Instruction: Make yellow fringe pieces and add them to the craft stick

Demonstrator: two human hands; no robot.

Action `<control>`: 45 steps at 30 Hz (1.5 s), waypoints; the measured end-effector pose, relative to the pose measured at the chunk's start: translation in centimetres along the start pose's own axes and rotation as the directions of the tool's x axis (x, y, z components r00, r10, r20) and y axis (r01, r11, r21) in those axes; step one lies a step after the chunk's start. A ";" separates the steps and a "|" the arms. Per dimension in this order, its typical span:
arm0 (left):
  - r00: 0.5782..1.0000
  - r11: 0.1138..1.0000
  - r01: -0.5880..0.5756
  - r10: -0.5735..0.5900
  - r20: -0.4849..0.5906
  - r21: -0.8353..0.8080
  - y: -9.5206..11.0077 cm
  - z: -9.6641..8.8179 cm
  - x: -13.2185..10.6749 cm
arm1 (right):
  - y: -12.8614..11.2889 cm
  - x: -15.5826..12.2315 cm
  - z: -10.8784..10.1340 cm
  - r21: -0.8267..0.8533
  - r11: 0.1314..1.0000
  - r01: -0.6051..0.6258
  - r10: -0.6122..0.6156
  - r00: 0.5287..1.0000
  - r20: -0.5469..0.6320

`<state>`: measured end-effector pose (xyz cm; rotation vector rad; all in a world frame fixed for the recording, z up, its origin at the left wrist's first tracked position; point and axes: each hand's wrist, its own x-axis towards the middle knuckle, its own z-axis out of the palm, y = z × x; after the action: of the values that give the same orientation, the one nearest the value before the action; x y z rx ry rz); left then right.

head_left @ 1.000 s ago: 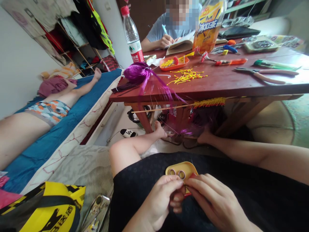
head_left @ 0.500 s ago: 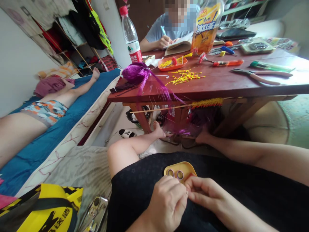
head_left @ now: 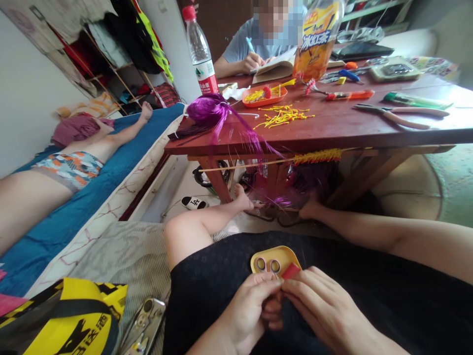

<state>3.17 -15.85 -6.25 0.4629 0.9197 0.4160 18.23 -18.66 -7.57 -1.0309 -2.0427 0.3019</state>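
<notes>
Above my lap, my left hand (head_left: 254, 303) and my right hand (head_left: 320, 303) meet at their fingertips. Both are closed in a pinch, and whatever is between the fingers is too small to make out. Just beyond them a small yellow tray (head_left: 284, 252) rests on the dark cloth over my lap. Two ring handles of scissors (head_left: 275, 266) show in the tray, their blades hidden. A small red piece (head_left: 291, 270) lies right at my right fingertips; whether I hold it or it sits in the tray I cannot tell.
A red-brown table (head_left: 332, 133) stands ahead, with purple thread (head_left: 207, 111), yellow stems (head_left: 284, 117), pliers (head_left: 399, 116) and an orange dish (head_left: 264, 97). Behind it a person (head_left: 240, 54) writes in a book. Another person lies on the blue bed (head_left: 129, 143). A yellow bag (head_left: 81, 315) sits at left.
My left hand has turned, so its thumb and curled fingers now show. My right fingers have flattened over the pinch point, and more of the red piece is visible.
</notes>
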 end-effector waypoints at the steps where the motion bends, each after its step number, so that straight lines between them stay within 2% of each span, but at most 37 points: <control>1: 0.999 0.999 0.035 -0.035 0.004 -0.021 0.0 0.0 0.0 | 0.1 -0.1 0.0 -0.034 0.999 0.036 -0.036 0.999 0.015; 3: 0.996 0.995 0.090 -0.090 0.013 -0.040 0.1 -0.1 0.1 | 0.4 -0.3 0.2 -0.049 0.997 0.063 -0.061 0.997 0.048; 5: 0.996 0.996 0.090 -0.089 0.010 -0.019 0.0 -0.1 0.2 | 0.5 -0.5 0.6 -0.003 1.000 0.014 -0.014 0.999 0.047; 7: 1.000 0.997 -0.002 0.004 -0.028 0.080 -0.2 0.0 0.3 | 0.3 -0.5 0.9 0.104 0.984 -0.144 0.139 0.989 0.054; 8: 0.995 0.983 -0.075 0.085 -0.052 0.167 -0.2 0.1 0.3 | 0.2 -0.4 0.9 0.174 0.953 -0.248 0.236 0.968 0.083; 10: 0.959 0.887 -0.224 0.273 -0.068 0.405 -0.3 0.2 0.2 | -0.2 0.0 0.9 0.313 0.838 -0.447 0.403 0.894 0.198; 12: 0.908 0.714 -0.311 0.419 -0.027 0.627 -0.3 0.2 -0.1 | -0.4 0.3 0.6 0.429 0.676 -0.599 0.500 0.801 0.330; 14: 0.870 0.550 -0.341 0.492 0.035 0.762 -0.2 0.2 -0.3 | -0.5 0.5 0.4 0.529 0.507 -0.681 0.538 0.729 0.424; 15: 0.863 0.505 -0.345 0.503 0.055 0.791 -0.2 0.1 -0.3 | -0.5 0.5 0.4 0.566 0.431 -0.702 0.542 0.704 0.459; 17: 0.865 0.501 -0.347 0.497 0.064 0.793 -0.2 0.0 -0.3 | -0.4 0.3 0.5 0.606 0.359 -0.710 0.539 0.688 0.487; 19: 0.880 0.585 -0.348 0.474 0.039 0.732 -0.2 0.0 -0.2 | -0.4 -0.1 0.7 0.577 0.414 -0.704 0.560 0.697 0.448; 23: 0.909 0.775 -0.346 0.417 -0.016 0.528 -0.3 0.1 0.4 | -0.3 -0.7 1.2 0.423 0.657 -0.624 0.544 0.781 0.308; 25: 0.917 0.819 -0.345 0.398 -0.020 0.458 -0.3 0.2 0.5 | -0.4 -0.8 1.3 0.398 0.722 -0.565 0.508 0.825 0.249; 27: 0.917 0.825 -0.349 0.398 -0.018 0.445 -0.3 0.3 0.6 | -0.4 -0.8 1.4 0.404 0.744 -0.531 0.491 0.846 0.208; 30: 0.899 0.755 -0.364 0.438 -0.007 0.545 -0.2 0.2 0.4 | -0.4 -0.7 1.5 0.441 0.716 -0.542 0.501 0.838 0.217; 34: 0.826 0.490 -0.366 0.563 0.033 0.791 -0.1 0.0 0.3 | -0.2 -0.4 1.3 0.482 0.616 -0.623 0.539 0.780 0.318; 36: 0.806 0.424 -0.360 0.590 0.048 0.831 -0.1 0.1 0.3 | -0.3 -0.4 1.1 0.492 0.581 -0.648 0.552 0.758 0.348; 42: 0.812 0.480 -0.367 0.583 0.022 0.797 -0.8 0.1 0.7 | -0.9 -1.1 0.7 0.500 0.546 -0.672 0.550 0.738 0.392; 45: 0.826 0.534 -0.357 0.564 -0.008 0.767 -1.3 0.0 1.1 | -0.9 -1.2 0.8 0.539 0.466 -0.702 0.571 0.704 0.422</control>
<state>3.92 -16.33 -7.71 1.4831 1.2089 0.5926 17.53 -20.00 -8.25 -1.2683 -1.3603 1.4851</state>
